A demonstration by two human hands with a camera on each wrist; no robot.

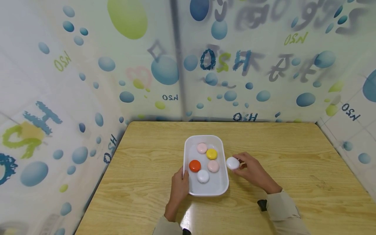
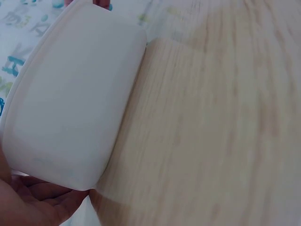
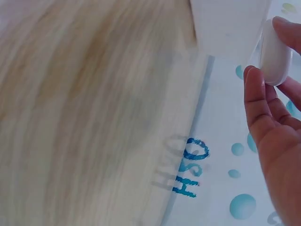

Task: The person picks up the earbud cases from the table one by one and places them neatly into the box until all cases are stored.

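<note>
On the table stands a white plastic tray [image 1: 206, 192] with rounded corners. My left hand [image 1: 180, 186] grips its left side, thumb at the rim; in the left wrist view the fingers [image 2: 51, 200] reach around the tray's lower corner. Just right of the tray, my right hand [image 1: 252, 168] pinches a smooth, rounded white disc [image 1: 233, 163]. In the right wrist view this disc [image 3: 275, 54] is seen edge-on between thumb and fingers. Inside the tray lie similar discs: an orange-red one [image 1: 195, 165], a yellow one [image 1: 211, 153], a white one [image 1: 203, 176] and pink ones [image 1: 213, 165].
The wooden table [image 1: 141, 169] has its back edge against a wall [image 1: 205, 107] printed with blue and green bubbles and lettering. More printed wall stands to the left and right. Dark bands [image 1: 262, 205] show near the cuffs of the beige sleeves [image 1: 283, 209].
</note>
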